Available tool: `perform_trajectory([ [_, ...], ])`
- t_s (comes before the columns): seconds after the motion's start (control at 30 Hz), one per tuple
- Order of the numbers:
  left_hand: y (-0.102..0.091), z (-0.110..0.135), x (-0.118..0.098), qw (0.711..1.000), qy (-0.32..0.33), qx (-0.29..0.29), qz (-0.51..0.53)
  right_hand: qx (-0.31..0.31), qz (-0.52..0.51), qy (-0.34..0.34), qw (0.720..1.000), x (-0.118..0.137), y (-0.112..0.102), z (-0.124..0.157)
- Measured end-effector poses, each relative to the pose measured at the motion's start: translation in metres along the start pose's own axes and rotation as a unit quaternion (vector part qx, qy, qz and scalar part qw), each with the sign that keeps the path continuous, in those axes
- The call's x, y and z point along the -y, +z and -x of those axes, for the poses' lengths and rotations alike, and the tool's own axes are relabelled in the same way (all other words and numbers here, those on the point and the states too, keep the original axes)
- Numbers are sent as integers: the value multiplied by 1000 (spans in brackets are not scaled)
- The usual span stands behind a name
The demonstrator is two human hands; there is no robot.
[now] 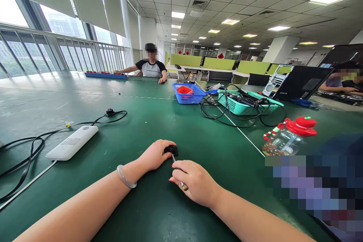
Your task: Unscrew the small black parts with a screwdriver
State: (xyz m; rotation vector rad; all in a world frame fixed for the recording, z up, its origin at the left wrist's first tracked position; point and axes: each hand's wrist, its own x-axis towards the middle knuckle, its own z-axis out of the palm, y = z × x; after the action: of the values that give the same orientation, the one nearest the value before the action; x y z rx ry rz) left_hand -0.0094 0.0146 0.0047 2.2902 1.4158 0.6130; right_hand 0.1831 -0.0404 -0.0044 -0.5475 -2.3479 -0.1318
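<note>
Left hand [154, 155] pinned small black part [171, 149] to the tabletop [170, 121], steadying it while right hand [195, 183], clenched round slim screwdriver [173, 158], bore tip-down on it.

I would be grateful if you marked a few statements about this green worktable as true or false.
1. The left hand grips a small black part on the green table. True.
2. The right hand holds a screwdriver with its tip at the small black part. True.
3. The red-lidded bottle sits inside the blue basket. False: it lies on the table to the right, outside any basket.
4. The white power strip lies to the left of both hands. True.
5. The blue basket holds nothing. False: something red is in it.
</note>
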Motion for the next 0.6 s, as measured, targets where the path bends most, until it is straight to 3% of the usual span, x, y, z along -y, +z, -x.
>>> perform_trajectory([
  [0.6,2,-2,4,1000,-5,-5,9,-25,31,-16,999,1,3,0],
])
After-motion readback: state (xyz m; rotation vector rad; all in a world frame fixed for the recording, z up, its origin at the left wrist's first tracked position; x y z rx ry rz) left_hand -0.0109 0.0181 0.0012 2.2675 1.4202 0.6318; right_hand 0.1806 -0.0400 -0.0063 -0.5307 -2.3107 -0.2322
